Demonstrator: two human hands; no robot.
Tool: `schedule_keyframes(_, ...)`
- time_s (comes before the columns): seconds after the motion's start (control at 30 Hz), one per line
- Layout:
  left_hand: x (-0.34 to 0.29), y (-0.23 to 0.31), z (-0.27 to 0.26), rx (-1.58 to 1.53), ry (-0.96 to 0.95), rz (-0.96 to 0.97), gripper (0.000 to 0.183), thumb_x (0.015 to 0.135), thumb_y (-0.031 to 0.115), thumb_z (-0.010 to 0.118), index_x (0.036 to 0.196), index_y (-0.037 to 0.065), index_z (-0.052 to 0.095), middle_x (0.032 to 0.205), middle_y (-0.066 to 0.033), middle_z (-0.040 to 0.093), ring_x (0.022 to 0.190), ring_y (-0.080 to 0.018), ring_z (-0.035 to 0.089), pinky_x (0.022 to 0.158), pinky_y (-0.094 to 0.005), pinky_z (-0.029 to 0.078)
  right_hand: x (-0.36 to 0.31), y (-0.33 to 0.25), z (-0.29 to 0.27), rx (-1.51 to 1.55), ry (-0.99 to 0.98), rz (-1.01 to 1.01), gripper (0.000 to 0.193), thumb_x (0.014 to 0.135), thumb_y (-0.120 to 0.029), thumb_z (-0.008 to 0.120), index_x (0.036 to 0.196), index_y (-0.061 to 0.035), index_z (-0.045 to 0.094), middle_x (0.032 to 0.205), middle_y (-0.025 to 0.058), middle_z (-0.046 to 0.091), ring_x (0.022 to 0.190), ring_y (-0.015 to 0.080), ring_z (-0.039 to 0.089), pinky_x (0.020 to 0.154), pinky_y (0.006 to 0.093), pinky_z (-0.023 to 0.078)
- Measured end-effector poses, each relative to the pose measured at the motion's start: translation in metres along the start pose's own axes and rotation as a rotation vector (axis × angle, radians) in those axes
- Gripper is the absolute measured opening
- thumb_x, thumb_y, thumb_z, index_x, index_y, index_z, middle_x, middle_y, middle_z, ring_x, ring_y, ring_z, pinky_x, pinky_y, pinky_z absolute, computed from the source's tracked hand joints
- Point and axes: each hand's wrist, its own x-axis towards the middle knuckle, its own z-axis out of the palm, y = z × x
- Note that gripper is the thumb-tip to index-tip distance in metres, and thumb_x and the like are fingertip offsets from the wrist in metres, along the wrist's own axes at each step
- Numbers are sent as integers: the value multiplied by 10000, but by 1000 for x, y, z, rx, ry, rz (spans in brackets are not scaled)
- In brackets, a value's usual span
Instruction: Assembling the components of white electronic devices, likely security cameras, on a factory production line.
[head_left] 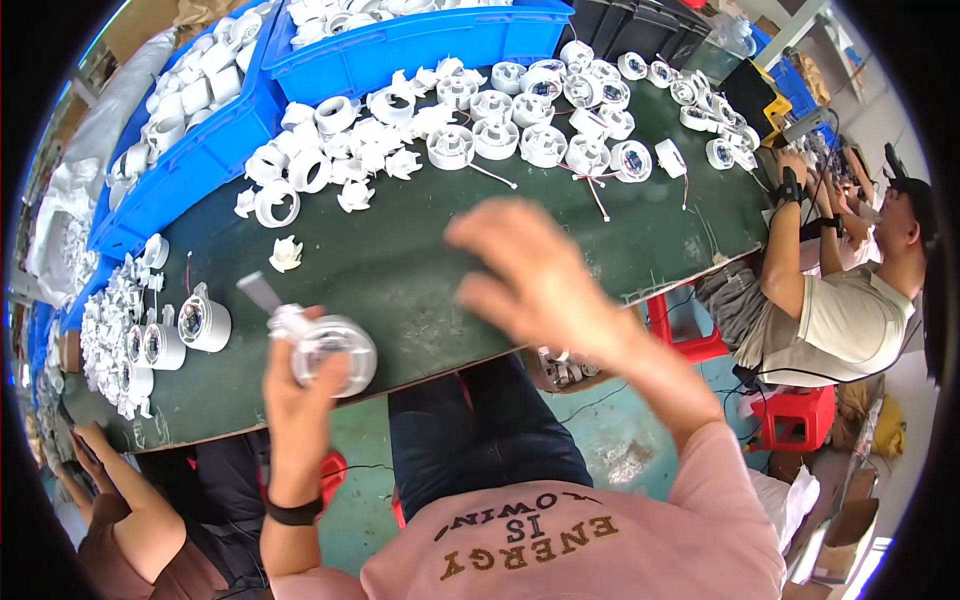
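Note:
My left hand [297, 385] is closed around a round white plastic housing [352, 345] with a ring-shaped front and an arm sticking out toward the upper left. It holds this piece just over the near edge of the green table. My right hand [520, 275] hangs in the air over the table's middle, blurred by motion, its fingers apart with nothing in them. Beyond the left hand lies a single small white clip-like part [286, 254]. Further back are white rings [277, 206] and several round white housings [451, 147], some with thin wires.
Blue bins [420, 50] of white parts line the back and left. Finished-looking round units [204, 320] and a heap of small white pieces [105, 335] lie at left. A co-worker [840, 290] sits at right near red stools [795, 420]; another person's arm [125, 495] shows at lower left.

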Motion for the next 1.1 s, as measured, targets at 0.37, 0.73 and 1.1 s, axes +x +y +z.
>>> schedule_keyframes(0.37,10,0,-152,741,397,240,330,911,222,632,1097,-49,610,922,-70,620,833,-150,566,748,-271,447,44,129,-31,-592,-328,169,563,720,-24,660,1259,-94,513,1109,160,506,1069,355,504,918,440,408)
schedule_keyframes(0.73,163,26,28,1046,-9,1106,543,792,218,686,1276,48,510,1240,-222,518,1129,-382,501,944,-460,397,42,91,-36,-545,-218,35,559,708,-87,644,1248,-143,507,943,159,548,878,342,552,793,439,439)
schedule_keyframes(1.1,174,1,64,1054,-170,1072,397,751,101,678,1129,112,558,1049,-98,563,971,-305,533,836,-409,380,-32,40,-25,342,-23,540,277,818,-87,685,940,-49,440,1066,94,559,927,128,546,766,269,476)
